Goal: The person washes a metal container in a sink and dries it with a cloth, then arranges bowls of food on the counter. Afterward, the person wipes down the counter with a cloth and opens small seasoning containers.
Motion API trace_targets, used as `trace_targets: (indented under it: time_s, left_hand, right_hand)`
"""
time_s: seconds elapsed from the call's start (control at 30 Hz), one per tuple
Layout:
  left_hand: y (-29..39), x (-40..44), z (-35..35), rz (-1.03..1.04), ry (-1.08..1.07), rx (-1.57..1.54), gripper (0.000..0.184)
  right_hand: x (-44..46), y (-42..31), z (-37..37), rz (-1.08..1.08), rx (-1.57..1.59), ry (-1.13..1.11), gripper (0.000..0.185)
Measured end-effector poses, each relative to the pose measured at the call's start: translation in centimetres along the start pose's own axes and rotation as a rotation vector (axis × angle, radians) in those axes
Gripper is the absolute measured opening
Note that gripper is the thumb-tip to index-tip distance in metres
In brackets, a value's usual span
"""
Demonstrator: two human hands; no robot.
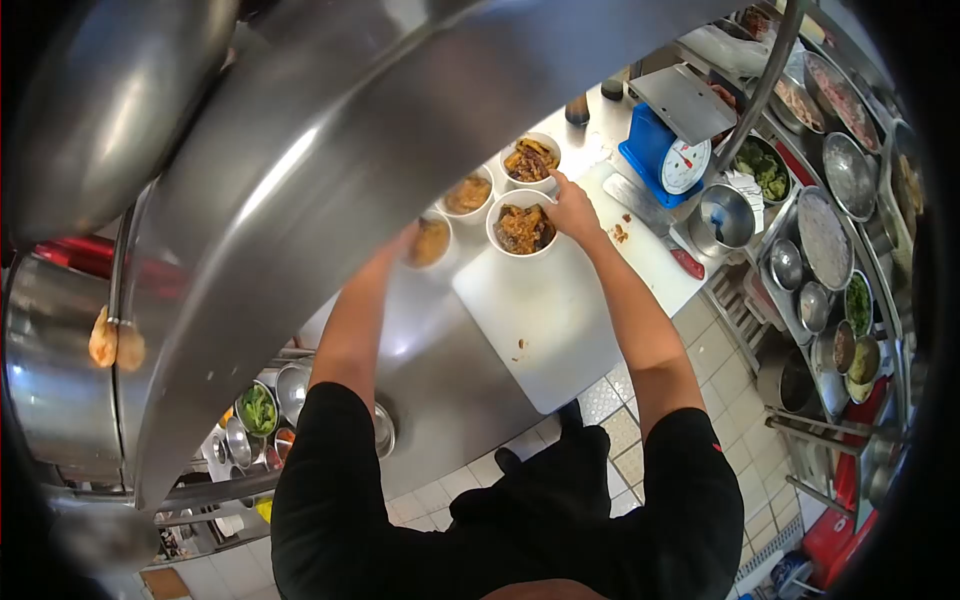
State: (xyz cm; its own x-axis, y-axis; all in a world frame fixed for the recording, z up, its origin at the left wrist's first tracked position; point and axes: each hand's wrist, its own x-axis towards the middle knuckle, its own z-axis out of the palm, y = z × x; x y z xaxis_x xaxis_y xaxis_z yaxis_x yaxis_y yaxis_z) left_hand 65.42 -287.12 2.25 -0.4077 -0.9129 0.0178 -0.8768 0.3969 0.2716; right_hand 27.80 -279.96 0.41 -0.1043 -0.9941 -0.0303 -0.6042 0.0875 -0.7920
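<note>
My right hand (572,212) is at the right rim of a white bowl (522,222) of brown, saucy food, its fingers curled around that side. Just behind, close to my fingertips, stands another white bowl (531,160) holding dark and yellow pieces. My left hand (403,242) is mostly hidden by the curved metal edge above; it is beside a white bowl (430,242) with light brown contents, and its fingers do not show clearly. Between these is a further white bowl (468,195) with similar pale brown food.
A white cutting board (545,330) lies in front of me on the steel counter (430,350). To the right are a cleaver (640,203) on a second board, a blue scale (668,155) and a metal pot (722,218). A curved metal surface (300,190) hangs overhead at left.
</note>
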Motion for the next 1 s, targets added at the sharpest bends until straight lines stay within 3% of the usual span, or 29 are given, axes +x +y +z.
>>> trace_targets:
  time_s: [0.1, 0.2, 0.3, 0.4, 0.5, 0.6, 0.7, 0.87, 1.0]
  left_hand:
    - [1.0, 1.3, -0.3, 0.035, -0.097, 0.190, 0.063]
    - [5.6, 1.1, -3.2, 0.036, -0.139, 0.146, 0.063]
    - [5.4, 1.8, -3.3, -0.051, -0.268, 0.239, 0.059]
    - [1.6, 1.6, -0.8, 0.017, -0.174, 0.153, 0.049]
    - [3.0, 0.1, -2.6, -0.039, -0.159, 0.068, 0.039]
    - [-1.8, -1.6, -0.9, -0.104, -0.090, 0.005, 0.028]
    - [-4.6, -4.3, -0.5, -0.197, -0.077, -0.042, 0.024]
    - [-6.3, -9.6, -0.9, -0.291, -0.093, -0.113, 0.026]
    - [-5.4, -12.6, -1.7, -0.385, -0.149, -0.158, 0.027]
  right_hand:
    - [1.1, 0.2, 0.0, 0.009, -0.049, -0.054, 0.063]
    - [1.4, 0.5, 0.1, 0.009, -0.047, -0.051, 0.063]
    - [2.0, 1.6, 0.8, -0.018, -0.033, -0.033, 0.062]
    - [2.9, 3.2, 2.0, -0.104, 0.025, 0.028, 0.059]
    - [3.1, 3.2, 1.7, -0.131, 0.004, 0.024, 0.058]
    - [3.4, 3.1, 1.8, -0.110, -0.053, -0.027, 0.059]
    - [4.8, 3.5, 2.8, -0.121, -0.087, -0.022, 0.053]
    - [7.5, 4.5, 3.8, -0.356, -0.030, 0.092, 0.029]
    - [6.4, 0.7, 2.0, -0.198, -0.021, 0.119, 0.017]
